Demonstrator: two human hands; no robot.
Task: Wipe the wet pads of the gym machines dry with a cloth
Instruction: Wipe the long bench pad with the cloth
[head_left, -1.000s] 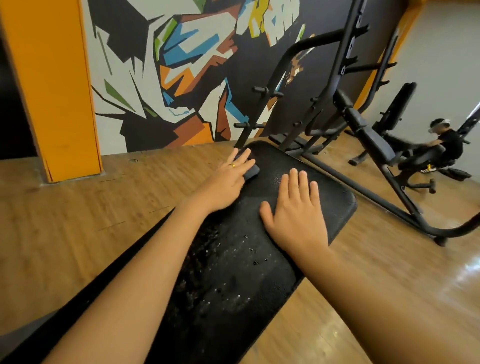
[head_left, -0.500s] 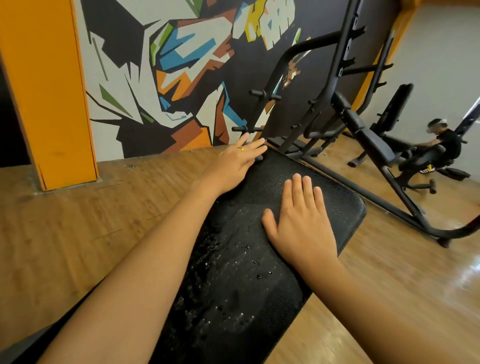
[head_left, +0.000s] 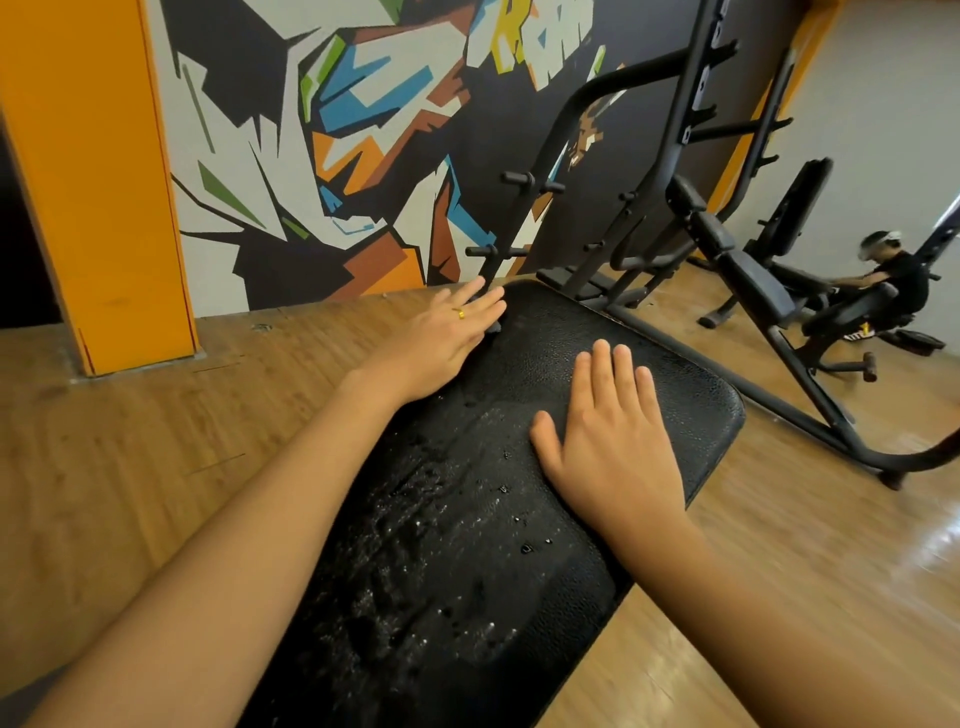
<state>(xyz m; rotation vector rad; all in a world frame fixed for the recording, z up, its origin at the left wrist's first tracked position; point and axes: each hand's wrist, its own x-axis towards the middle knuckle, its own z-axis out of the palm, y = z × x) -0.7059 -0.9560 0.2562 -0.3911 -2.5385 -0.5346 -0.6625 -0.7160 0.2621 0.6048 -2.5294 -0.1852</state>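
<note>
A long black bench pad (head_left: 467, 561) runs from the bottom of the view up to the middle, with water drops scattered over its near and middle parts. My left hand (head_left: 441, 343) lies flat with straight fingers at the pad's far left corner, pressing on a dark cloth (head_left: 493, 327) of which only a small edge shows under the fingertips. My right hand (head_left: 608, 441) rests flat on the pad's far right part, fingers straight and together, holding nothing.
A black weight rack and incline bench (head_left: 727, 249) stand just beyond the pad's far end. Another person (head_left: 893, 275) crouches at a machine at the far right. An orange pillar (head_left: 98, 182) stands at the left, a painted wall behind, wood floor all around.
My left hand slid with the cloth away from me to the pad's far left corner, so the cloth is now almost hidden. My right hand stayed flat in place.
</note>
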